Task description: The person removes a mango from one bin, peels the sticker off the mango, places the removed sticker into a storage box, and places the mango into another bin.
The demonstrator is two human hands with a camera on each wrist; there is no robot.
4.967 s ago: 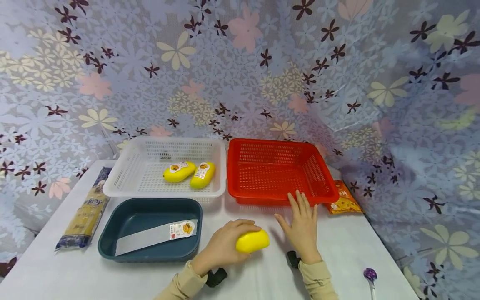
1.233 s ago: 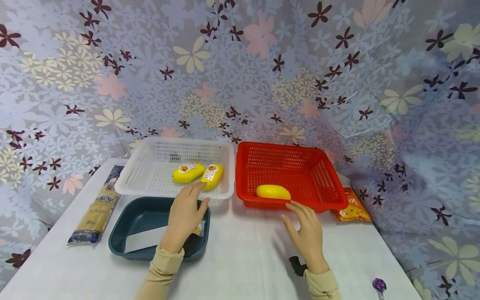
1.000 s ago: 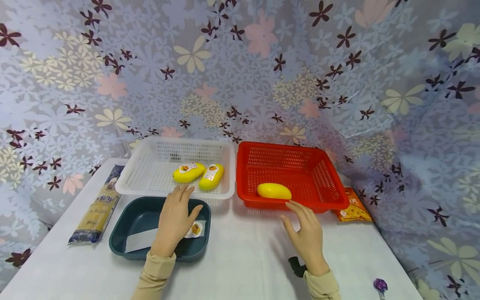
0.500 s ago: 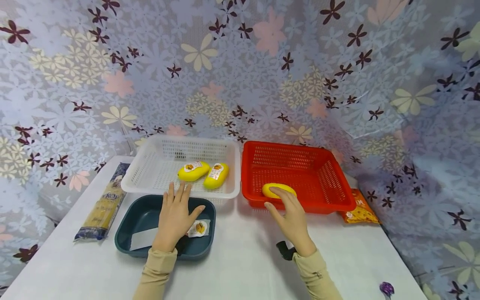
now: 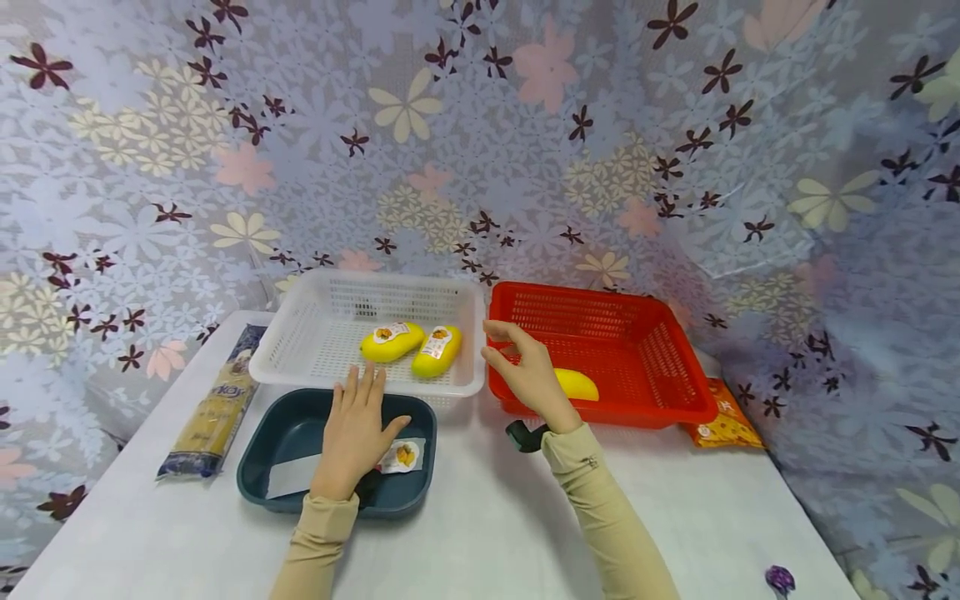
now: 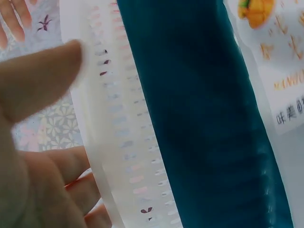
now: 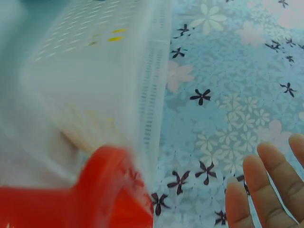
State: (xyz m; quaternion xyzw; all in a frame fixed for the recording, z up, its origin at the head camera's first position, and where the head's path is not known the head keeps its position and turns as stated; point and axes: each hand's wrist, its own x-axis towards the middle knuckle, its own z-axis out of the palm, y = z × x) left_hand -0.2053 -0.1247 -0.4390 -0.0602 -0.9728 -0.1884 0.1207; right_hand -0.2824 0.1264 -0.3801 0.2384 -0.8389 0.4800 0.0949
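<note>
My left hand (image 5: 351, 437) hovers over the dark teal tub (image 5: 296, 425), fingers extended toward the near rim of the white basket (image 5: 315, 333). It holds nothing. Two yellow mangoes with labels, one lying sideways (image 5: 392, 342) and one tilted (image 5: 437, 352), rest in that basket. My right hand (image 5: 528, 371) reaches over the left end of the red basket (image 5: 600, 342), fingers bent loosely toward the white basket, with nothing between thumb and fingers. Behind its wrist, a third mango (image 5: 577, 385) lies in the red basket, partly hidden. Loose fingers (image 7: 275, 190) show in the right wrist view.
A pale strip (image 5: 291, 477) with a mango label (image 5: 403, 456) lies in the tub, partly covered by my left hand. A pasta packet (image 5: 213, 412) lies at the left, an orange snack bag (image 5: 726, 419) right of the red basket, and a purple lollipop (image 5: 780, 577) at front right.
Earlier my left hand held a mango, which now lies in the red basket. The left hand moved over the tub. My right hand moved left from the red basket's front rim toward the white basket.
</note>
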